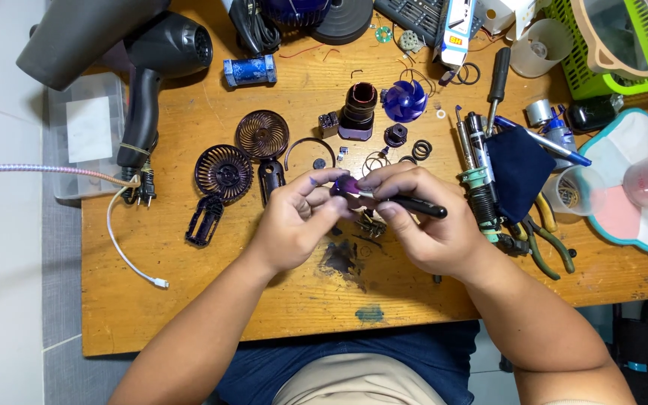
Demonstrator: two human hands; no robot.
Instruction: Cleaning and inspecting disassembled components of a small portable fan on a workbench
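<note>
Left hand point(294, 217) pinches a small purple part point(345, 186); right hand point(421, 217) grips a black-handled tool point(406, 204) against it, demanding steady pressure.

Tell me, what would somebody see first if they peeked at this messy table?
First, the two hands at the middle: the left hand pinches a small purple part, and the right hand holds a black pen-like tool against it. Next, the bright blue fan wheel behind them among dark round grilles. A black hair dryer lies at the far left of the wooden table.
</note>
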